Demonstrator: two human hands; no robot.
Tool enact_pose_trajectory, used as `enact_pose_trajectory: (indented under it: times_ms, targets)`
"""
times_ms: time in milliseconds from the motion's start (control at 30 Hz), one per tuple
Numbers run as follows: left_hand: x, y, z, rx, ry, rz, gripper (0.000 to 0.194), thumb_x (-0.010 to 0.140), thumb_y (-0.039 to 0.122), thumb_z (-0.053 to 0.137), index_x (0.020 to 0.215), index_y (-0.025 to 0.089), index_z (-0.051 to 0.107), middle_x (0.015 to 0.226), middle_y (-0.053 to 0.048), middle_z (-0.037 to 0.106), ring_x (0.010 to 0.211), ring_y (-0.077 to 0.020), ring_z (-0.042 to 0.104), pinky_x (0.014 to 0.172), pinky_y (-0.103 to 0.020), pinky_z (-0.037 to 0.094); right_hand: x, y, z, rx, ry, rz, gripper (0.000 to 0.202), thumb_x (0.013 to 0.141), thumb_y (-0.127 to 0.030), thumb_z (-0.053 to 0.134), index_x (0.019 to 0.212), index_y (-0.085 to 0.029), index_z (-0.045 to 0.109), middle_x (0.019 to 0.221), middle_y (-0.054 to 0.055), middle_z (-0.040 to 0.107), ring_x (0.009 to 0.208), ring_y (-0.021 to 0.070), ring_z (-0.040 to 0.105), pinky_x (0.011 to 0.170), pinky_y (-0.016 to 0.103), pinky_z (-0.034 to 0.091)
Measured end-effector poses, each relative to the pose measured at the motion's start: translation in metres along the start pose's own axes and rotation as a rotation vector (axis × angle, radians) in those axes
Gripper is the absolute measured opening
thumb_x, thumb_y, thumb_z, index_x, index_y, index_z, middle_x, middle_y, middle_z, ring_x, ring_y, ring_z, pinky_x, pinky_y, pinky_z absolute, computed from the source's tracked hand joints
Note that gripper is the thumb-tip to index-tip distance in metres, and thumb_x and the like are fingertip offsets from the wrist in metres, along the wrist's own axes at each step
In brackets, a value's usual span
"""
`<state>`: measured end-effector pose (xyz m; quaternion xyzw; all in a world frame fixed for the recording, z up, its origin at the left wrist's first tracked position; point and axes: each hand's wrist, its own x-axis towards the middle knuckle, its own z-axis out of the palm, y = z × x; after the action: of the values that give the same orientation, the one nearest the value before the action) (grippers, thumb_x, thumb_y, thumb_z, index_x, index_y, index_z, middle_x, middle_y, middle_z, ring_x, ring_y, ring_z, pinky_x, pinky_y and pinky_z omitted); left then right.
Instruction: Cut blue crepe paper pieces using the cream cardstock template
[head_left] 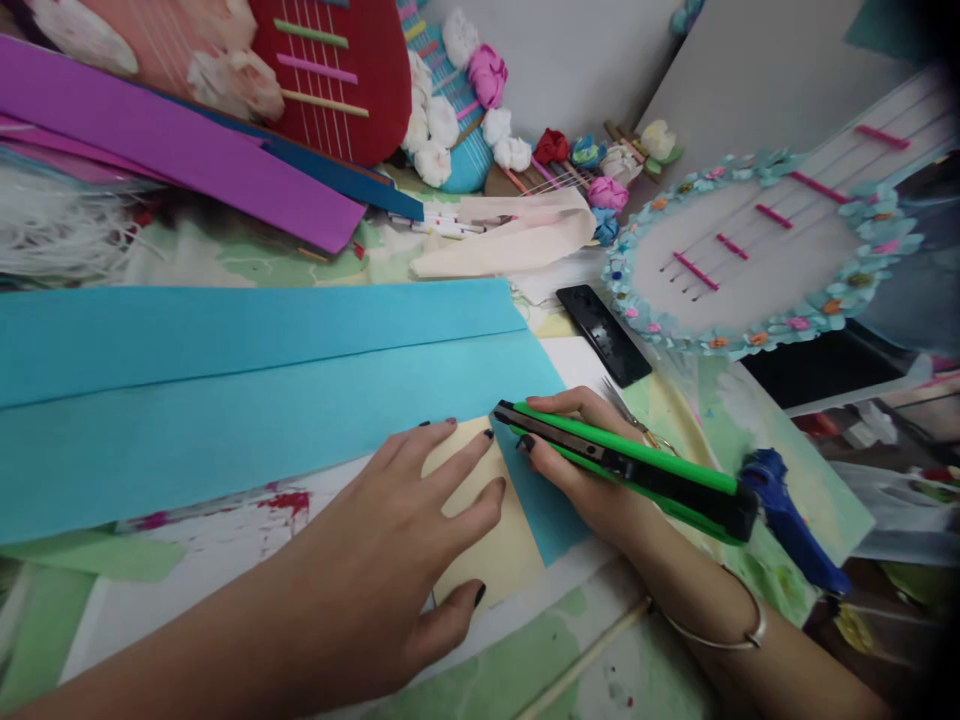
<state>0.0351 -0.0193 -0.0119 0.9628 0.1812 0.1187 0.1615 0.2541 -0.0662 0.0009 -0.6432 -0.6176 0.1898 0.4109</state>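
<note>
Spread out with its fingers apart, my left hand (420, 500) presses flat on a cream card (517, 540), which lies over the lower right part of a long blue paper sheet (285, 400). A crease or edge runs lengthwise along the sheet. My right hand (592, 465) is closed around a green and black utility knife (637, 465). The knife's tip points left, at the top corner of the card beside my left fingertips. Blue paper shows to the right of the card. Whether a blade touches the paper cannot be made out.
Beyond the sheet lie a black phone (606, 335), scissors (637, 425), pale folded paper (517, 235) and a purple strip (187, 150). A blue glue gun (795, 525) sits right of my hand. A flower-edged instrument model (765, 250) stands at the upper right.
</note>
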Motion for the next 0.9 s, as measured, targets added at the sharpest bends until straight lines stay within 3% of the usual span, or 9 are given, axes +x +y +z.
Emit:
enact_pose_trajectory:
  times_ms: [400, 633, 900]
  targets:
    - [-0.001, -0.002, -0.001, -0.004, -0.03, 0.021, 0.055, 0.087, 0.047, 0.056, 0.137, 0.024, 0.051, 0.152, -0.012, 0.038, 0.138, -0.042, 0.034, 0.108, -0.063, 0.035, -0.002, 0.004, 0.002, 0.009, -0.017, -0.008, 0.018, 0.079, -0.024, 0.066, 0.096, -0.026, 0.063, 0.088, 0.001, 0.073, 0.073, 0.0173, 0.068, 0.059, 0.029, 0.053]
    - [0.001, -0.002, -0.003, -0.007, -0.025, 0.028, 0.052, 0.086, 0.044, 0.058, 0.133, 0.023, 0.054, 0.151, -0.014, 0.04, 0.136, -0.0423, 0.037, 0.107, -0.063, 0.037, 0.0, -0.007, 0.0, -0.128, -0.003, -0.026, 0.017, 0.077, -0.02, 0.065, 0.092, -0.028, 0.063, 0.089, 0.001, 0.073, 0.072, 0.0172, 0.068, 0.054, 0.027, 0.052]
    - [0.0, 0.0, -0.004, -0.006, -0.024, 0.019, 0.053, 0.085, 0.045, 0.058, 0.134, 0.023, 0.053, 0.151, -0.013, 0.041, 0.136, -0.0412, 0.036, 0.108, -0.062, 0.035, -0.005, -0.007, 0.0, -0.093, -0.055, 0.005, 0.018, 0.081, -0.027, 0.067, 0.099, -0.028, 0.064, 0.094, 0.001, 0.073, 0.083, 0.0189, 0.069, 0.061, 0.029, 0.054]
